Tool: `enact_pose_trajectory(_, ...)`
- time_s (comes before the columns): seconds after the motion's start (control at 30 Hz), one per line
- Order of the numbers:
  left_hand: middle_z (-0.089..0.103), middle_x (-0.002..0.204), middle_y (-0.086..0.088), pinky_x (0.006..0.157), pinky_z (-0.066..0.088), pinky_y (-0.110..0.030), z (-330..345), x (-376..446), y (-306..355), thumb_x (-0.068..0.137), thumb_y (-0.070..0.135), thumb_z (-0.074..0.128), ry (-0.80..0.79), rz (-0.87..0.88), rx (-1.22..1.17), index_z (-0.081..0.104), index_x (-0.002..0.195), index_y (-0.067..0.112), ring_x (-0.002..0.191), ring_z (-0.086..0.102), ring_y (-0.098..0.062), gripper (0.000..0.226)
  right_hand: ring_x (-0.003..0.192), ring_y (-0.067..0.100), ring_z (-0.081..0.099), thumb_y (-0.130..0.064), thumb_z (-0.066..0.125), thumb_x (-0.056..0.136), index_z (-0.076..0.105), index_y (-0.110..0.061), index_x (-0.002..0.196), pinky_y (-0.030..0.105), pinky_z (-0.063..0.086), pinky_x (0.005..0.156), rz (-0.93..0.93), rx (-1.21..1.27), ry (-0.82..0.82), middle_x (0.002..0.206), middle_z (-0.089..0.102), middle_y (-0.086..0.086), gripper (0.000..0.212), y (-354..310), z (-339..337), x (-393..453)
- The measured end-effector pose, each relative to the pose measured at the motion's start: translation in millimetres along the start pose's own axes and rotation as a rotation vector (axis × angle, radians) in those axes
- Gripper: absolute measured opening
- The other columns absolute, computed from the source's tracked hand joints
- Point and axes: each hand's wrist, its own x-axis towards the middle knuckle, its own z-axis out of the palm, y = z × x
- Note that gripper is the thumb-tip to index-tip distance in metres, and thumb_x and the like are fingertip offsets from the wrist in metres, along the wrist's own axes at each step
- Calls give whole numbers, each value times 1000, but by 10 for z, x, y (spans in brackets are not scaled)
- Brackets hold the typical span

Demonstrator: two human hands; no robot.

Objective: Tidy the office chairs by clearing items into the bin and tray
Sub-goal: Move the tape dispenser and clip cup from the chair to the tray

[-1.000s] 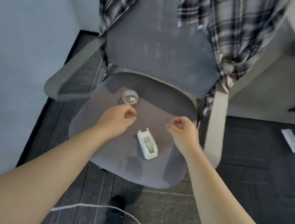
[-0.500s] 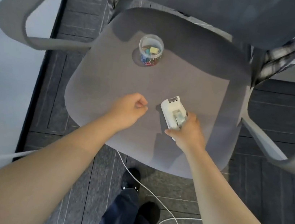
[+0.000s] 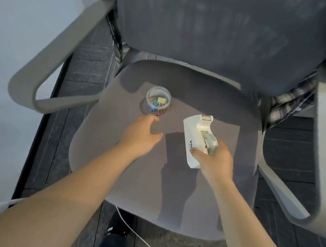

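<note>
- Now the right hand (image 3: pixel 214 162) grips the white tape dispenser (image 3: pixel 196 137), thumb on the near side and fingers curled round the far side; half a second ago it was only closing on it, flat on the seat.
- The dispenser is tilted, front end up, with a shadow on the seat below it; looks lifted off the cushion, though contact at the rear end is hidden by the hand.
- The left hand (image 3: pixel 141 135) was a loose fist a moment ago; now its fingers are spread and relaxed, holding nothing, reaching toward the clear jar of clips (image 3: pixel 158 103).
- Fingertips sit just beside the jar, close to its base; cannot tell if they touch it yet.
- The jar stands upright on the chair seat (image 3: pixel 111 158), toward the back left, colourful clips inside.
- Meaning for the task: one item is in hand, and the second is probably about to be picked up, so the seat should soon be cleared.
- No bin or tray in view; where these items go cannot be judged from here.
- A plaid shirt (image 3: pixel 286 105) hangs over the chair back, and a white cable (image 3: pixel 141 239) runs across the floor below the seat.
</note>
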Motion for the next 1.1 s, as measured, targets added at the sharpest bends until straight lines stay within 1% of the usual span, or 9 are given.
enact_pose_trajectory(0.13,33,144,-13,104,34,-39,-32,539,33,78,20,65,49,66,55,29,139,15,130,36,-32,71,70,17,53,-17,65,77,52,-16,109,22,35,49,45,65,64,85,57,-1,35,-159,121,209)
enact_pose_trajectory(0.23,14,154,-13,110,30,-48,-71,906,-13,75,30,69,37,84,264,13,144,24,138,22,-36,88,66,8,53,-16,66,76,54,-14,116,21,35,49,69,126,92,90,59,0,42,-191,249,371)
enact_pose_trajectory(0.33,1,157,-11,111,27,-51,-95,1177,-38,74,37,69,-13,132,388,4,145,30,141,12,-37,96,70,12,54,-14,67,76,55,-16,119,21,38,52,92,168,116,90,59,0,45,-194,331,482)
enact_pose_trajectory(0.43,11,155,-9,103,36,-49,-72,1311,-71,75,39,68,-114,148,453,6,144,33,137,24,-36,93,71,9,54,-12,68,76,53,-16,117,21,39,53,107,220,131,82,56,-8,44,-189,370,539)
enact_pose_trajectory(0.57,37,136,-16,90,44,-42,-72,1262,-56,74,29,69,-98,161,421,28,137,25,119,44,-36,75,74,14,56,-11,69,75,54,-14,114,23,41,55,103,230,171,78,53,-11,42,-216,346,520)
enact_pose_trajectory(0.77,31,134,-13,87,35,-25,-276,826,300,68,19,74,-78,188,82,33,132,18,114,47,-29,76,84,20,56,-13,68,75,53,-14,111,20,38,53,57,266,231,81,55,-9,39,-427,79,160)
enact_pose_trajectory(0.87,31,134,-14,84,29,-19,-433,490,615,68,16,73,-66,271,20,33,133,16,114,47,-28,76,89,22,60,-18,68,72,56,-14,111,24,41,58,8,240,268,95,62,-1,42,-559,-192,-143)
enact_pose_trajectory(1.0,34,133,-12,84,30,-17,-546,-98,1090,67,17,75,-82,371,-45,36,130,16,110,46,-21,74,81,20,59,-18,68,70,59,-12,107,27,42,61,-68,278,354,90,62,0,38,-658,-698,-705)
enact_pose_trajectory(1.1,38,132,-10,76,25,-9,-529,-634,1389,67,16,75,-62,463,-58,40,127,12,117,45,-21,70,75,16,57,-16,68,72,59,-11,106,29,46,61,-99,300,403,85,59,-1,36,-594,-1102,-1246)
